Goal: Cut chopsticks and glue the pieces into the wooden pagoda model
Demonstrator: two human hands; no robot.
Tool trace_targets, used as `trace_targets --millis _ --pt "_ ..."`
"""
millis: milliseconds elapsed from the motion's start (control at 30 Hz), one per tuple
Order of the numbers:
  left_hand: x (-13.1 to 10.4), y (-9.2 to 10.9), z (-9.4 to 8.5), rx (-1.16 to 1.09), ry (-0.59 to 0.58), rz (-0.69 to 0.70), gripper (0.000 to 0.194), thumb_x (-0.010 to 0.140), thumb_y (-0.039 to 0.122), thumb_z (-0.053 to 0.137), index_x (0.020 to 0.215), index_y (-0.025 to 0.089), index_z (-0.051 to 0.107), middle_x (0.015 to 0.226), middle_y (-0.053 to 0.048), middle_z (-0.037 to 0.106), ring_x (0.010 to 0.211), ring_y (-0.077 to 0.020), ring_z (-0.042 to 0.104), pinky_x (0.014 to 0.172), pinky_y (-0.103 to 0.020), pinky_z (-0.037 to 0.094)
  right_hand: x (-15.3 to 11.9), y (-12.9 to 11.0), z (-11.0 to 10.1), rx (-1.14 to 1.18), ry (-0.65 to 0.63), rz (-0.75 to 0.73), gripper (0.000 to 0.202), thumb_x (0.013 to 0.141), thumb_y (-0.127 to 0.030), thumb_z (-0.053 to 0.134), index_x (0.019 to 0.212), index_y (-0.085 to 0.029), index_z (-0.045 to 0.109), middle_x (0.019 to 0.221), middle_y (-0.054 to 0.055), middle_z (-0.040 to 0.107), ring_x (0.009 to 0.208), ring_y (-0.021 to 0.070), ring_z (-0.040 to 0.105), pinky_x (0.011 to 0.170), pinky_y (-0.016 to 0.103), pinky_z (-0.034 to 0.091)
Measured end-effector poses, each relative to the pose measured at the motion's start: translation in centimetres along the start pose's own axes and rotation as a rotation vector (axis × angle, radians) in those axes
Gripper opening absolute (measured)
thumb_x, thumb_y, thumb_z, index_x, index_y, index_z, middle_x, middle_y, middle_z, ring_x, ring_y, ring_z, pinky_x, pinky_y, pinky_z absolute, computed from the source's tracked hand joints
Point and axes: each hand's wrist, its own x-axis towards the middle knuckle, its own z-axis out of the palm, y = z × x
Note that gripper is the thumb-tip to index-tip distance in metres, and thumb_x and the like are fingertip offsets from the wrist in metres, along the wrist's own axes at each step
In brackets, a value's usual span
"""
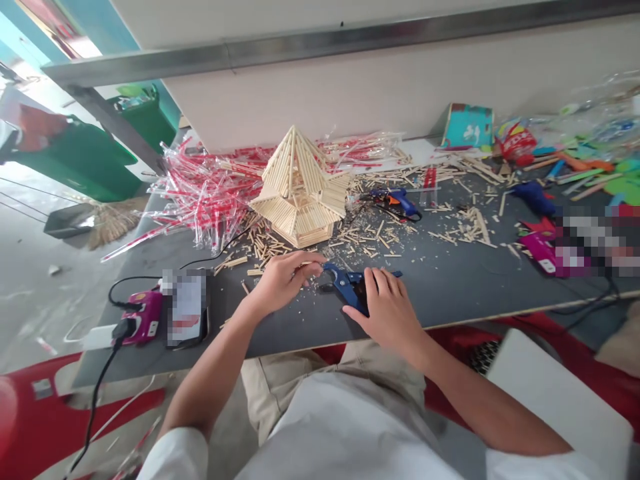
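My right hand (390, 303) is wrapped round the handles of a blue hand cutter (343, 283), whose jaws point left. My left hand (286, 281) is closed in a pinch beside those jaws. A thin pale wooden stick (311, 263) shows at its fingertips, mostly hidden by the fingers. Just beyond both hands stands a small model pavilion (300, 193) built of pale wooden sticks, with a pointed roof and flared lower eaves. Short cut stick pieces (367, 241) lie scattered round its base.
Red-and-clear plastic wrappers (200, 193) heap at the left. A blue glue gun (400, 201) lies right of the model. A phone (187, 310) and purple power strip (145, 315) sit near the left edge; another purple power strip (553, 253) is at the right. A metal rail (320, 45) crosses behind.
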Motion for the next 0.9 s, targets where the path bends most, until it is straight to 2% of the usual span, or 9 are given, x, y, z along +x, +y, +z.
trace_targets --millis 133,200,267,300,367,467,600,767,900 --pt "1.3 1.8 -1.3 -0.034 -0.054 0.083 0.024 0.106 0.025 0.049 0.111 0.019 0.072 0.109 -0.009 0.072 0.075 -0.0105 0.069 0.064 -0.023 0.059 3.1 1.2 -4.4 0.385 -0.012 -0.171 0.039 0.102 -0.041 0.056 0.132 -0.016 0.063 0.134 0.014 0.065 0.127 0.0297 0.059 0.108 0.047 0.049" --pt "2.3 3.0 -1.9 0.039 -0.048 0.092 0.022 0.106 0.022 0.049 0.109 0.020 0.071 0.107 -0.006 0.073 0.075 -0.0091 0.068 0.069 -0.023 0.058 5.4 1.3 -7.1 0.595 0.029 -0.231 0.033 0.103 -0.043 0.056 0.125 -0.022 0.067 0.131 0.010 0.067 0.108 0.0237 0.068 0.097 0.041 0.054" --pt "3.5 4.2 -2.5 0.098 -0.010 0.082 0.016 0.104 0.022 0.054 0.106 0.021 0.069 0.096 -0.002 0.074 0.068 -0.0075 0.067 0.068 -0.023 0.057 7.9 0.8 -9.4 0.762 0.000 -0.261 0.033 0.101 -0.046 0.060 0.122 -0.023 0.069 0.124 0.009 0.070 0.094 0.0197 0.070 0.084 0.035 0.056" --pt "4.2 4.7 -2.8 0.097 0.014 0.075 0.013 0.103 0.022 0.056 0.109 0.021 0.067 0.090 0.000 0.074 0.065 -0.0074 0.066 0.066 -0.022 0.057 9.1 0.5 -10.2 0.841 -0.007 -0.275 0.032 0.099 -0.046 0.064 0.119 -0.022 0.070 0.117 0.008 0.072 0.093 0.0190 0.070 0.081 0.033 0.056" --pt "5.5 5.4 -3.3 0.064 0.092 0.065 0.021 0.100 0.021 0.060 0.121 0.022 0.061 0.085 0.002 0.074 0.062 -0.0081 0.067 0.065 -0.023 0.058 11.3 -0.2 -11.3 0.981 -0.019 -0.292 0.030 0.096 -0.047 0.067 0.108 -0.019 0.072 0.097 0.005 0.074 0.083 0.0163 0.069 0.074 0.029 0.054" --pt "7.3 5.6 -3.9 0.060 0.237 0.075 0.033 0.099 0.024 0.060 0.131 0.023 0.051 0.082 0.002 0.072 0.062 -0.0097 0.067 0.061 -0.025 0.061 13.8 -1.2 -12.0 1.189 -0.090 -0.288 0.034 0.091 -0.049 0.074 0.103 -0.018 0.069 0.081 0.002 0.071 0.073 0.0141 0.067 0.067 0.027 0.053" --pt "8.6 4.6 -4.6 0.110 0.330 0.107 0.031 0.101 0.029 0.057 0.131 0.024 0.051 0.085 0.001 0.072 0.065 -0.0105 0.068 0.061 -0.027 0.063 15.8 -1.8 -12.2 1.288 -0.091 -0.249 0.042 0.083 -0.051 0.081 0.105 -0.019 0.064 0.085 0.002 0.072 0.076 0.0149 0.069 0.069 0.029 0.055" --pt "8.8 3.3 -5.5 0.190 0.317 0.120 0.032 0.099 0.028 0.062 0.131 0.023 0.058 0.091 0.000 0.075 0.074 -0.0116 0.071 0.072 -0.028 0.065 17.6 -2.1 -11.2 1.319 -0.183 -0.291 0.045 0.080 -0.046 0.085 0.109 -0.020 0.062 0.091 0.002 0.071 0.085 0.0154 0.068 0.072 0.029 0.054" --pt "8.6 3.0 -6.4 0.260 0.236 0.144 0.049 0.097 0.030 0.065 0.143 0.023 0.050 0.101 -0.003 0.074 0.087 -0.0142 0.072 0.072 -0.026 0.063 18.6 -2.4 -10.3 1.307 -0.138 -0.255 0.048 0.078 -0.049 0.086 0.107 -0.019 0.062 0.092 0.002 0.068 0.082 0.0145 0.066 0.073 0.029 0.054"
